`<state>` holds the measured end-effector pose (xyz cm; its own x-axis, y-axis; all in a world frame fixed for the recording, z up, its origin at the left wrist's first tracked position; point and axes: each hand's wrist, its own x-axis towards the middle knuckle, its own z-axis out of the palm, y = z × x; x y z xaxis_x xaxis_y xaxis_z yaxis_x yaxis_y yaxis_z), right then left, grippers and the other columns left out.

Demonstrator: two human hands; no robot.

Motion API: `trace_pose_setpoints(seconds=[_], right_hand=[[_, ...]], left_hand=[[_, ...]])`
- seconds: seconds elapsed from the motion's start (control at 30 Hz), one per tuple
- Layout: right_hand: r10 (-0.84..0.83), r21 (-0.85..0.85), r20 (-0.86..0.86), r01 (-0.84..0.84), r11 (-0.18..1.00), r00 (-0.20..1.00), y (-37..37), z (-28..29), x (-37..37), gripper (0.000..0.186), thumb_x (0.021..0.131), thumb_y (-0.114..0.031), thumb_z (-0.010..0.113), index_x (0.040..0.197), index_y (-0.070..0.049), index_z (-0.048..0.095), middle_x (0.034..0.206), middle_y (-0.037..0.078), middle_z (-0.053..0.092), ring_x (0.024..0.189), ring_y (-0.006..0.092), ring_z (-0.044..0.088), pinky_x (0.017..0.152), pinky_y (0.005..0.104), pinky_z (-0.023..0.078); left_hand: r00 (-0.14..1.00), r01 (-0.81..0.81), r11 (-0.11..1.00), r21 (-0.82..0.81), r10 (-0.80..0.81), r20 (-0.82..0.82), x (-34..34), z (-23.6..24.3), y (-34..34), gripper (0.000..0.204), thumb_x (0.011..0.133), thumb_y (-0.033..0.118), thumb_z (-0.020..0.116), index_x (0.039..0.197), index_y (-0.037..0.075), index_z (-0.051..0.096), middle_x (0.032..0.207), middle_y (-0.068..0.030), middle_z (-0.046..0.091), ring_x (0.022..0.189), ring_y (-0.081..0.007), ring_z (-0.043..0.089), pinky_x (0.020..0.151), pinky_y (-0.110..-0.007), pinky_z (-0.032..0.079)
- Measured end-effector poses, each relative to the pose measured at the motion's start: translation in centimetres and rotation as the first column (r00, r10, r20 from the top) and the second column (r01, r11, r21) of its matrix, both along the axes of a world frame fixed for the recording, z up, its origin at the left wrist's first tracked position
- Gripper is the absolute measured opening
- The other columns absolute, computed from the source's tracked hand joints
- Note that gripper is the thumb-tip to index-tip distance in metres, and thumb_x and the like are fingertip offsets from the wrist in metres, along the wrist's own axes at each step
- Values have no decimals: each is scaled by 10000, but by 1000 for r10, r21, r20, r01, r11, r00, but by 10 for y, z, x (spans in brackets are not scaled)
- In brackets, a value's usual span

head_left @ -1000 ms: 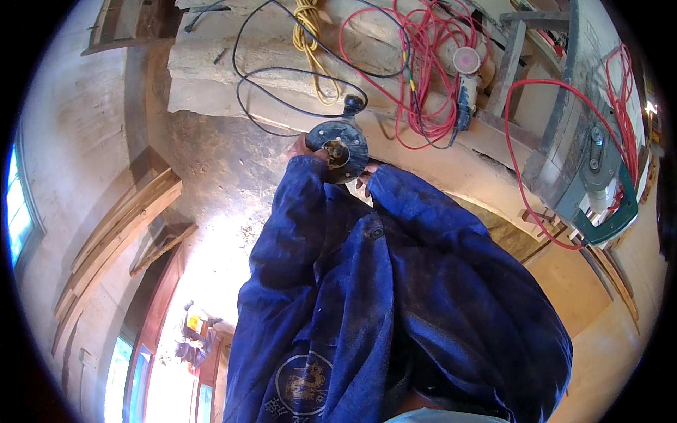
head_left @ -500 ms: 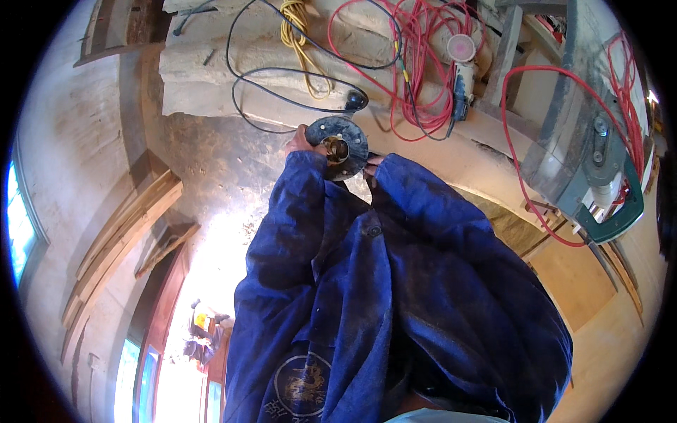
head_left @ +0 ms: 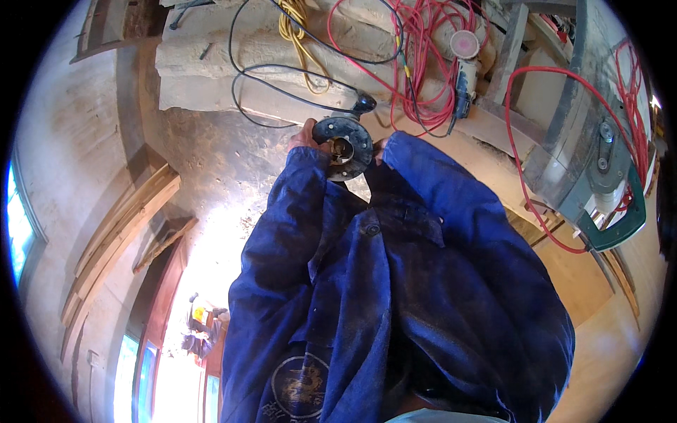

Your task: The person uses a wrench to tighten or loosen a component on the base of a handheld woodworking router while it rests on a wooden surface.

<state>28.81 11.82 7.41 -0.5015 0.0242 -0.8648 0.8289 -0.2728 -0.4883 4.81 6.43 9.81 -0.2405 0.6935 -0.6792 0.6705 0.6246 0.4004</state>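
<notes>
In front of my chest I hold a power tool that looks like a router [head_left: 343, 127], its round black base plate facing up toward me. The plate has a central opening with metal parts inside. My left hand [head_left: 303, 138] is wrapped round its left side, fingers reaching to the opening. Most of my right hand [head_left: 381, 150] is hidden by the blue sleeve and the plate; its visible fingers lie at the plate's right edge. Just beyond the plate is a black rounded part [head_left: 364, 103] where a black cord [head_left: 282, 67] ends.
Thick pale wooden slabs [head_left: 204, 74] lie ahead, bearing a yellow cord [head_left: 293, 32], tangled red cords [head_left: 423, 63] and an angle grinder [head_left: 463, 84]. A green-handled power tool [head_left: 613, 204] is at right. Boards [head_left: 120, 240] lean on the left wall. Another person [head_left: 201, 328] is at lower left.
The router has shifted slightly right and tilted a little. My right hand and sleeve have moved up and to the right along its edge; my left hand keeps its hold.
</notes>
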Motion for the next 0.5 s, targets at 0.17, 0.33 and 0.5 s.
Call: trace_pose_setpoints(seconds=[0.17,0.33,0.5], right_hand=[[141,171,-245,-100,980,959,6,-49,33,260,861,-175,534,1039,-30,656,889,121,666,819,207,637,696,337,504],[44,316,-172,13,949,984,-3,-30,30,268,866,-307,607,958,-71,694,702,59,679,576,191,632,526,319,506],[-165,9,66,164,986,984,-15,-47,31,271,868,-313,601,926,-68,703,682,49,674,551,161,619,518,305,500]], left_hand=[[1000,-8,1000,29,8,-25,3,-18,-2,432,645,271,735,1019,154,552,914,-172,668,915,-372,633,804,-436,503],[998,-53,998,30,54,-32,5,-12,-1,414,646,280,737,1002,155,565,886,-169,673,868,-365,647,779,-429,513],[998,-48,998,45,49,-38,9,-4,6,401,649,286,743,981,144,566,874,-169,674,854,-355,653,763,-417,518]])
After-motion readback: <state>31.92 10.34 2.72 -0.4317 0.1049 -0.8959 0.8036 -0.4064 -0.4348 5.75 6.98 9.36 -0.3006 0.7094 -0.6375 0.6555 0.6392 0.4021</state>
